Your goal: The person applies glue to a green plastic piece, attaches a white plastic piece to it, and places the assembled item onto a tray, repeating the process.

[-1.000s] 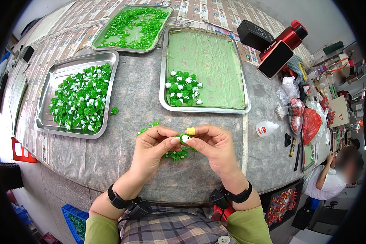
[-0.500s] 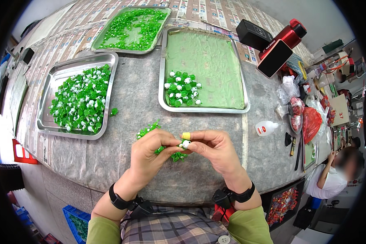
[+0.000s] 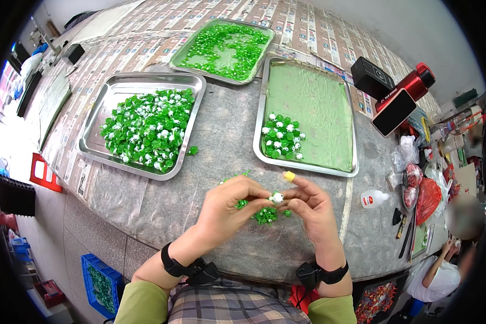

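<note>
Between my hands is a small white ball-shaped piece with black spots [image 3: 277, 198], with a bit of green beside it. My left hand [image 3: 224, 208] is closed, thumb and forefinger pinching this piece from the left. From the right, my right hand [image 3: 313, 210] holds it with thumb and fingers, while a finger wrapped in yellow tape is raised. Loose green pieces [image 3: 265, 216] lie on the table beneath my hands, partly hidden by them. Beyond my hands, a green-lined metal tray [image 3: 329, 124] bears a cluster of green-and-white pieces [image 3: 282, 137] in its near left corner.
At left, a metal tray [image 3: 94, 143] holds a heap of green-and-white pieces; one green piece [image 3: 193, 150] lies outside it. Another tray [image 3: 264, 40] of green beads stands at the back. A white bottle [image 3: 373, 198], phone [image 3: 394, 112] and red flask [image 3: 410, 83] are right. Someone sits far right.
The view has shifted, so the trays appear farther right. My right hand's taped finger has lifted off the small piece, which both hands still hold.
</note>
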Demonstrator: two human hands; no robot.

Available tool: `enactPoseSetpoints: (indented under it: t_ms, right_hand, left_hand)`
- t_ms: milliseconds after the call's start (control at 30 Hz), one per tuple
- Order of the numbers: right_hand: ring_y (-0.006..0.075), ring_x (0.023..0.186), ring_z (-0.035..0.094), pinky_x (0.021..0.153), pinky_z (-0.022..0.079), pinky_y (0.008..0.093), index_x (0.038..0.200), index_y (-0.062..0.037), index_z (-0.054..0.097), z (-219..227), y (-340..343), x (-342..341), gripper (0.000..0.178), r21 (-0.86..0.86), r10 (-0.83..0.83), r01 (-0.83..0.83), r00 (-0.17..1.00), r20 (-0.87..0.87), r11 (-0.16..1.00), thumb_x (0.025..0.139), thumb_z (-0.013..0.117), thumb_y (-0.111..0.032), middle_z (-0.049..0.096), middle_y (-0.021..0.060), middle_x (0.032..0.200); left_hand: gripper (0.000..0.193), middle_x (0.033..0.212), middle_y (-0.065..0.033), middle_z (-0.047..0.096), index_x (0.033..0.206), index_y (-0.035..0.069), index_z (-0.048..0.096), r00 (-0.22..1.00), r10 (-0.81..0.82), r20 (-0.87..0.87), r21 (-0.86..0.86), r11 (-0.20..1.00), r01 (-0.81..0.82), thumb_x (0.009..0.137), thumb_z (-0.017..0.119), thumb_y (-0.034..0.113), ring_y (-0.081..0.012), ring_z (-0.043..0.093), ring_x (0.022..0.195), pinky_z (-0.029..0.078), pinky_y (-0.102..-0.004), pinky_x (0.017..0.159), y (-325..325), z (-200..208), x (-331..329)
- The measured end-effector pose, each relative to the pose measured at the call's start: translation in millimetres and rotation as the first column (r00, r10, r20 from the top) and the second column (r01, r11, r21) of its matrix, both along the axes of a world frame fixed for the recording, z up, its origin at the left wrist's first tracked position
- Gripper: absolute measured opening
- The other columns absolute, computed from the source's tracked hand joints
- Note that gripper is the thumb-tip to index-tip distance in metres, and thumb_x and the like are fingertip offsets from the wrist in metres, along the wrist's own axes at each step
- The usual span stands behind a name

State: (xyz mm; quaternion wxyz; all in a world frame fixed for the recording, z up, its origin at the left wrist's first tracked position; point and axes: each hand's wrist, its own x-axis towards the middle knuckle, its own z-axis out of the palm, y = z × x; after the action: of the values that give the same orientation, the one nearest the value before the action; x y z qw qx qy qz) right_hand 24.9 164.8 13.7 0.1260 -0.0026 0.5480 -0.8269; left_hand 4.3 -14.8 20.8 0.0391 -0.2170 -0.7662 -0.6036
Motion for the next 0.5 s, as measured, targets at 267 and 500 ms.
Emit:
enactPoseSetpoints:
  t_ms: [267,500]
  right_hand:
    - [0.0161,0.08,0.055,0.072,0.045,0.0262,0.108,0.0015,0.043,4.9,18.1,-2.3,0.034,0.08,-0.084,0.09,0.993,-0.084,0.993,0.078,0.054,-0.009,0.057,0.0137,0.088]
    - [0.014,0.079,0.054,0.072,0.044,0.0249,0.107,0.0018,0.044,2.7,16.4,-2.6,0.031,0.097,-0.024,0.034,0.994,-0.103,0.995,0.079,0.052,-0.004,0.057,0.0126,0.087]
  left_hand:
    - [0.021,0.092,-0.0069,0.053,0.089,0.005,0.056,0.715,0.523,-0.464,-0.331,0.647,-0.687,0.068,0.061,0.005,-0.0182,0.05,0.084,0.04,-0.0285,0.074,-89.5,35.7,-56.5]
    - [0.022,0.115,-0.0074,0.041,0.082,0.009,0.055,0.925,0.028,-0.38,-0.787,0.515,-0.339,0.063,0.064,0.013,-0.0287,0.025,0.117,0.023,-0.0425,0.095,-83.1,3.2,-57.3]
